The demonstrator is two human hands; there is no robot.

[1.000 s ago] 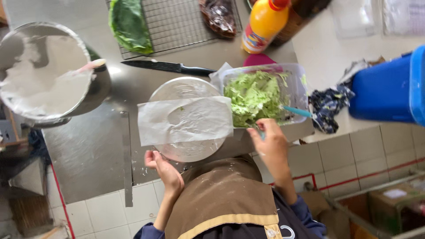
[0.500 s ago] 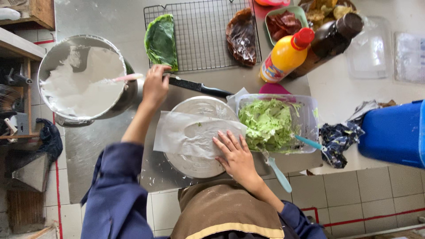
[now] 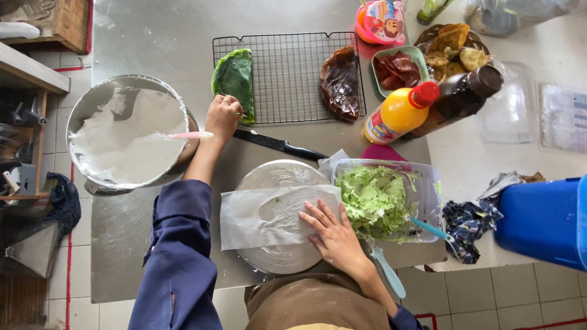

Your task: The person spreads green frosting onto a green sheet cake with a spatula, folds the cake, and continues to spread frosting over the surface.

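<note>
My left hand reaches out and grips the pink handle of a spatula whose blade lies in a large metal bowl of white cream. My right hand rests flat, fingers spread, on a translucent sheet laid across a round metal plate. Beside that hand stands a clear plastic tub of shredded green crumbs, with a light blue utensil leaning in it.
A black knife lies between bowl and plate. The wire rack holds a green folded crepe and a brown one. An orange squeeze bottle, a dark bottle, a blue bin and a cloth sit on the right.
My left hand went from the counter's near edge up to the bowl and took the spatula handle. My right hand left the tub and came down flat on the sheet.
</note>
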